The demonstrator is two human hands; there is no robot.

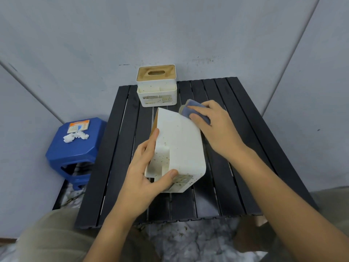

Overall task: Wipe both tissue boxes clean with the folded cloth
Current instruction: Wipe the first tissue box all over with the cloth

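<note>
**Cloth on the upper edge of the tipped tissue box**

My left hand [145,171] grips the speckled white tissue box [181,146], tipped over on the black slatted table [245,148], fingers curled round its side and thumb on the labelled front. My right hand [213,125] pinches the folded blue-grey cloth [190,108] against the box's far upper edge. Just beyond the cloth stands the second tissue box [156,86], upright, wooden lid up.

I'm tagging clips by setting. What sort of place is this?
Probably a plain indoor corner set up for cleaning chores: bare grey walls, a low black slatted table, a blue plastic stool beside it and a marbled floor.
</note>
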